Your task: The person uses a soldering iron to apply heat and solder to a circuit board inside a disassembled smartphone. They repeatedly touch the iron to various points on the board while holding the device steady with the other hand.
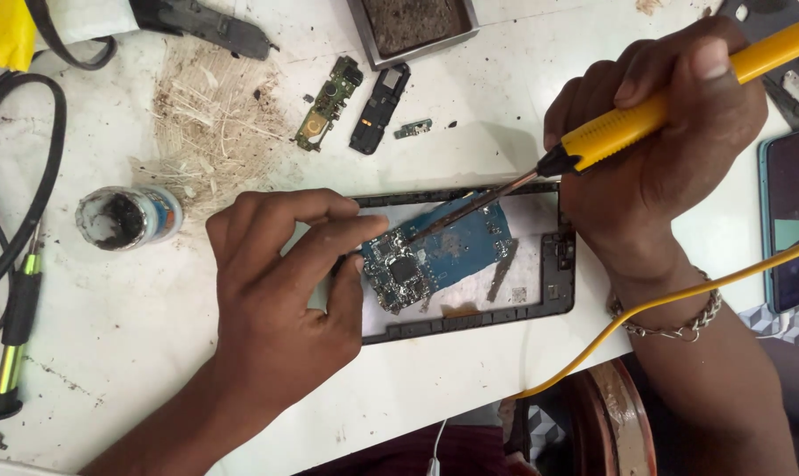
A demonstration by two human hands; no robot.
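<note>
Left hand (271,304): nearest the lens, fingers pressed down on the blue circuit board (439,256), steadying its left edge.
Circuit board: thin, stiff, fragile; best held by its edges; lying inside the black phone frame (562,286).
Right hand (655,145): closed around the yellow soldering iron (646,119), tip touching the board's upper left.
Flux jar (126,218): well left of the frame.

I am at a phone repair workshop bench: my stained white tabletop (135,335) carries an opened phone frame (470,328) with its blue circuit board (457,247), loose small boards (329,104) farther off, a smeared flux pot (126,218) at left, and a yellow soldering iron (646,119).
</note>
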